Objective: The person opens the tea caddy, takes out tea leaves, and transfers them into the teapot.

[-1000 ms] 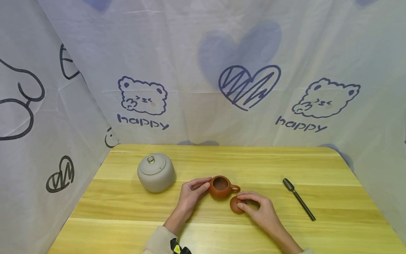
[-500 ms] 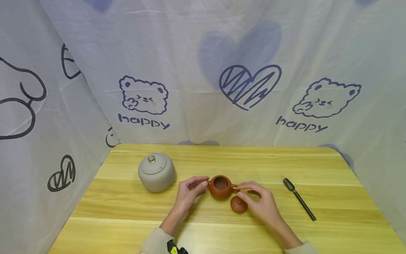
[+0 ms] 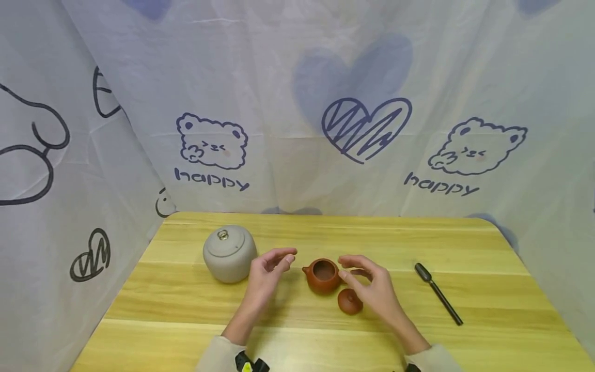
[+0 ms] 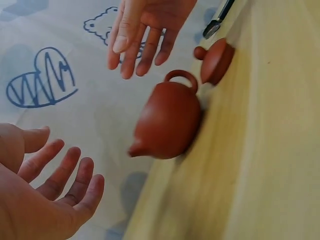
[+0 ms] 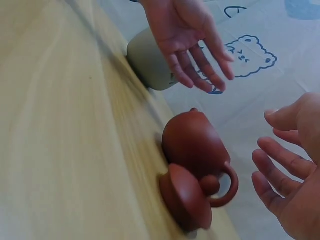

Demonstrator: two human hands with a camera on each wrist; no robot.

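A reddish-brown clay teapot stands uncovered on the table, its spout toward my left hand and its loop handle toward my right. Its knobbed lid lies just in front of it, knob up. My left hand hovers left of the spout, fingers loosely bent and nothing in them. On the other side, my right hand is held above the handle and covers it in the head view. In the right wrist view, a gap shows between this hand's fingers and the handle.
Behind my left hand stands a grey lidded jar with a small ring on top. A dark, slim tool with a thicker end lies to the right on the wooden table. A printed cloth hangs beyond the table.
My right hand has left the lid and risen past the teapot's handle. My left hand has drawn away leftward from the spout. Teapot and lid stay about where they were.
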